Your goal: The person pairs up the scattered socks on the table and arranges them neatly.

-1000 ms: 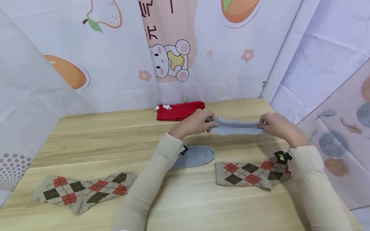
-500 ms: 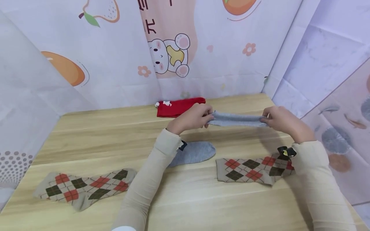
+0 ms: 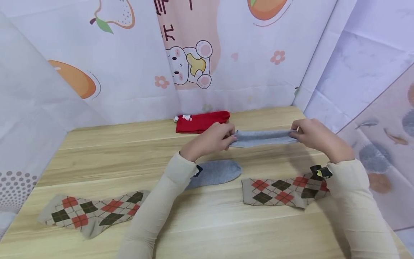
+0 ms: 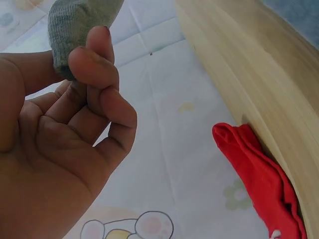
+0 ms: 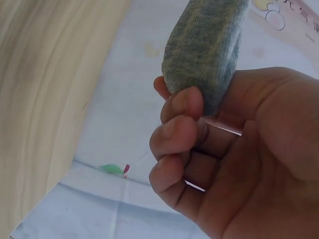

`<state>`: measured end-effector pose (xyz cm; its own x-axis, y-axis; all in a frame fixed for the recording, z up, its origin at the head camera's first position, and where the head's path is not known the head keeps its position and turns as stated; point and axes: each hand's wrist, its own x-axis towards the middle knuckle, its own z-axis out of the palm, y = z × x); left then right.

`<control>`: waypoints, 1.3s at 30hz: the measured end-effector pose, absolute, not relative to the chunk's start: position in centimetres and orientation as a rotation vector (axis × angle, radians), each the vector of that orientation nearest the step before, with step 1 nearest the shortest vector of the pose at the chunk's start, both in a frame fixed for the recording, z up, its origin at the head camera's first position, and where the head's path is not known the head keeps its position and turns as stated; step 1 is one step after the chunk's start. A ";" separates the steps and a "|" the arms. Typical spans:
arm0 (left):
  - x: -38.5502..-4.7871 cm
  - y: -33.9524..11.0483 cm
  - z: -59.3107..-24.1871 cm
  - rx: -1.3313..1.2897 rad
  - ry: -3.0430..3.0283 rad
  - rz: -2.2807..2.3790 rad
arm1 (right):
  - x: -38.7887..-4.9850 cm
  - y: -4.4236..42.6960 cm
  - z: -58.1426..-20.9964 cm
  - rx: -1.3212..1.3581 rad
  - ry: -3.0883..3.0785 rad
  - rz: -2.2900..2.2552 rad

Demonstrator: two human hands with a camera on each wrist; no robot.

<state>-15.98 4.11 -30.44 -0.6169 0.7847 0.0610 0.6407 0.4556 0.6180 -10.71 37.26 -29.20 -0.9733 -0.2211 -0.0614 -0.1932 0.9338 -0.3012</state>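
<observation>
A light grey sock (image 3: 263, 138) is stretched out level above the far right part of the table. My left hand (image 3: 211, 141) pinches one end of it between thumb and fingers, and my right hand (image 3: 315, 136) pinches the other. In the left wrist view the sock's end (image 4: 75, 35) sits in the left fingertips; the right wrist view shows the opposite end (image 5: 202, 55) gripped the same way. Below the left wrist lies a second grey sock (image 3: 216, 173), partly covered by the sleeve. Behind the left hand is a red sock (image 3: 200, 122) with a white figure.
An argyle sock (image 3: 93, 214) lies at the left of the wooden table (image 3: 200, 230), its toe hidden by the left sleeve. Another argyle sock (image 3: 281, 191) lies at the right, partly under the right wrist. A printed curtain (image 3: 129, 79) hangs along the back edge.
Both hands keep their hold on the stretched grey sock. The left hand has shifted slightly left and down. The socks on the table have stayed in place.
</observation>
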 end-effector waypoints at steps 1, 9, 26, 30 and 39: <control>-15.8 3.8 -30.5 1.247 2.484 0.907 | -10.7 37.0 -29.2 -0.335 2.997 -0.453; -14.5 0.7 -31.0 1.285 2.531 0.929 | -10.3 34.9 -29.1 -0.474 3.032 -0.477; -11.9 -5.6 -32.9 1.248 2.592 0.865 | -9.3 29.8 -30.2 -0.726 3.008 -0.520; -11.3 -7.0 -33.5 1.213 2.604 0.832 | -9.2 28.7 -31.0 -0.777 2.976 -0.544; -10.4 -9.9 -34.2 1.146 2.613 0.871 | -9.0 26.6 -32.2 -0.875 2.947 -0.586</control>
<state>-10.39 -9.88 -34.25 -0.6941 0.7149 0.0849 0.6228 0.5371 0.5689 -8.97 26.60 -32.18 -0.8436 -0.5289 0.0931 -0.5243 0.7736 -0.3560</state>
